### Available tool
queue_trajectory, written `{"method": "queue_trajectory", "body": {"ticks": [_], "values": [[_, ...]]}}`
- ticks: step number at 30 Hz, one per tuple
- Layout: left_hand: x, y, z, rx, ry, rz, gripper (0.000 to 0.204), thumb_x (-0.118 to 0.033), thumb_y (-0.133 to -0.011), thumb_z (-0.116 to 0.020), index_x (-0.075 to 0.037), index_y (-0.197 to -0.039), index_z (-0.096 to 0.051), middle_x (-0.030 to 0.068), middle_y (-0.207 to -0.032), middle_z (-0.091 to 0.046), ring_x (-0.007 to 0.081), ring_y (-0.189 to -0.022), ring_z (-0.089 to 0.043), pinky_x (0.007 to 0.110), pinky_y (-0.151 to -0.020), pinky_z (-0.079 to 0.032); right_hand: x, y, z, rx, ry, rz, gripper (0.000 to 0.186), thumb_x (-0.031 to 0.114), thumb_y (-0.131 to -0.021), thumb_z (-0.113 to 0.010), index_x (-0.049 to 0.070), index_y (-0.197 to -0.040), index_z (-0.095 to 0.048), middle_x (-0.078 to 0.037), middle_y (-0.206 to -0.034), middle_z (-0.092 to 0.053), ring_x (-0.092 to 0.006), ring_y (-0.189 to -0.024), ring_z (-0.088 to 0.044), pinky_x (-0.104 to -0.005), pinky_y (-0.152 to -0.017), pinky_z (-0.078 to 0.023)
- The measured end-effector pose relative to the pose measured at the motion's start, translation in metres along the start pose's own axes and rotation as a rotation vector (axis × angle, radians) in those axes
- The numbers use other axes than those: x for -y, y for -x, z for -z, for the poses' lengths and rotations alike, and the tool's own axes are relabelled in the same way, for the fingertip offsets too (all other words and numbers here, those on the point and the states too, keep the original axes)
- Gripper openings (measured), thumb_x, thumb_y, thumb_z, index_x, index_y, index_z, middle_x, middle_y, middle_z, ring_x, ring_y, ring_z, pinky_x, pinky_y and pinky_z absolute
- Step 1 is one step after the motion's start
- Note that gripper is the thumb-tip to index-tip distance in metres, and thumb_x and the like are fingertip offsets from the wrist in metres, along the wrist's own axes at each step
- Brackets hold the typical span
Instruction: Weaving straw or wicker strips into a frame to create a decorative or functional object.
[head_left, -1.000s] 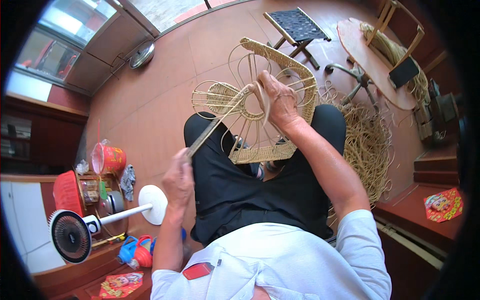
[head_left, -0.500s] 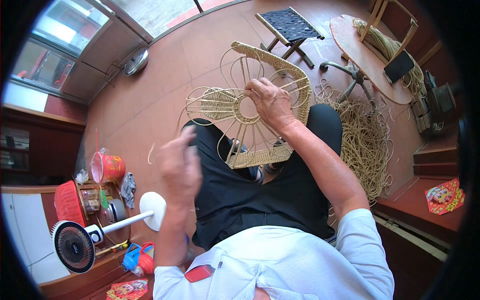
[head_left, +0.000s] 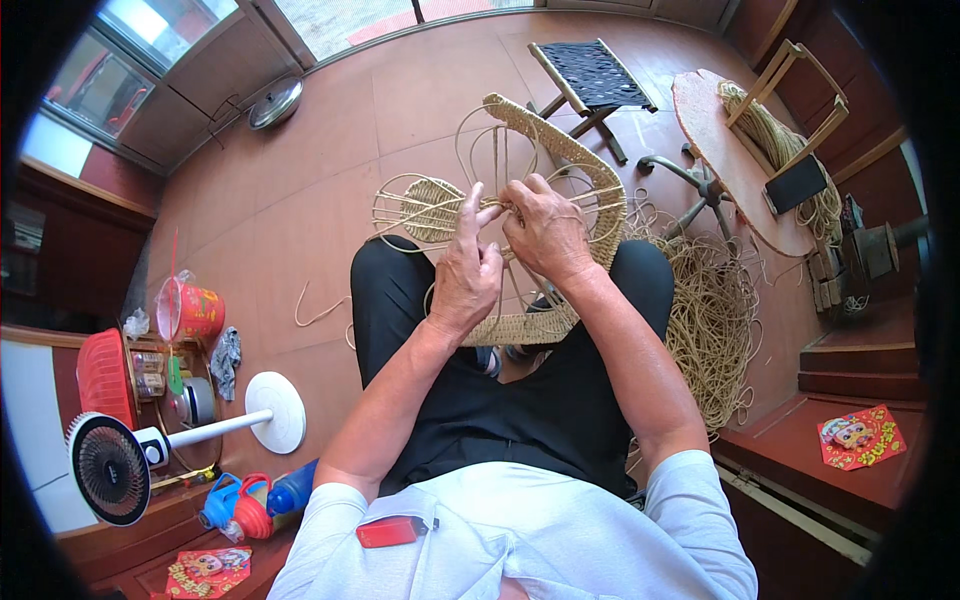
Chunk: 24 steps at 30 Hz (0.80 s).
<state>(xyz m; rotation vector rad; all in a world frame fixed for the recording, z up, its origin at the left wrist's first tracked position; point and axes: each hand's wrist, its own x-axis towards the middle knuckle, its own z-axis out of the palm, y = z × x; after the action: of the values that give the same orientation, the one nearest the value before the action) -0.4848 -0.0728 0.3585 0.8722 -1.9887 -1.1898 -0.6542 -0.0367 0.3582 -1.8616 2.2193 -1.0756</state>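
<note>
A curved panel of tan straw-coloured cord [head_left: 608,212], woven round a wire frame, stands over my knees. It has a braided outer band, thin spokes and a small woven oval [head_left: 426,212] on its left side. My right hand [head_left: 548,230] is closed at the middle of the panel, its fingertips pinching cord at the central ring, which both hands mostly hide. My left hand [head_left: 467,272] is beside it with the fingers stretched upward and the thumb apart. Its fingertips come close to the right hand's fingers and the cords there.
Right of my knee lies a big tangled heap of cord [head_left: 705,330]. A folding stool [head_left: 600,75] and a round board [head_left: 700,120] with a cord bundle stand beyond. At left are a white fan [head_left: 110,468], a red bucket [head_left: 200,312] and blue and red bottles [head_left: 250,510].
My left hand has swung in from the left to the panel's centre, beside my right hand. The right hand stays at the central ring. The whole view has shifted slightly.
</note>
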Motion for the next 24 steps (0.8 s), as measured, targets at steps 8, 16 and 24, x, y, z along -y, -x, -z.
{"method": "queue_trajectory", "body": {"ticks": [8, 16, 24], "values": [[0.008, -0.003, -0.005, 0.090, -0.582, -0.186, 0.086, -0.003, -0.101, -0.063, -0.009, -0.177, -0.022, 0.0262, -0.145, -0.069, 0.0470, -0.098, -0.079, 0.053, -0.082, -0.064, -0.002, -0.002, 0.000, 0.041, 0.004, -0.020, 0.020, 0.016, -0.095, -0.068, 0.008, -0.114, -0.066, -0.017, -0.106, -0.065, -0.0459, -0.096, -0.072, -0.0575, -0.084, -0.058], [-0.004, 0.002, 0.011, -0.045, -0.339, -0.003, 0.047, -0.011, -0.103, -0.069, -0.014, -0.150, -0.063, 0.0124, -0.075, -0.068, 0.0273, -0.061, -0.068, 0.044, -0.067, -0.059, -0.009, -0.002, 0.000, 0.036, -0.042, -0.001, 0.019, 0.014, -0.094, -0.068, 0.011, -0.113, -0.070, -0.014, -0.106, -0.068, -0.0417, -0.097, -0.074, -0.0555, -0.086, -0.060], [0.008, -0.001, 0.001, -0.018, -0.249, -0.137, 0.070, -0.006, -0.102, -0.068, -0.008, -0.167, -0.042, 0.0178, -0.132, -0.076, 0.0313, -0.085, -0.077, 0.046, -0.085, -0.061, -0.010, -0.007, 0.001, 0.049, -0.048, 0.042, 0.019, 0.012, -0.092, -0.069, 0.010, -0.111, -0.071, -0.014, -0.105, -0.069, -0.0415, -0.097, -0.074, -0.0551, -0.087, -0.059]]}}
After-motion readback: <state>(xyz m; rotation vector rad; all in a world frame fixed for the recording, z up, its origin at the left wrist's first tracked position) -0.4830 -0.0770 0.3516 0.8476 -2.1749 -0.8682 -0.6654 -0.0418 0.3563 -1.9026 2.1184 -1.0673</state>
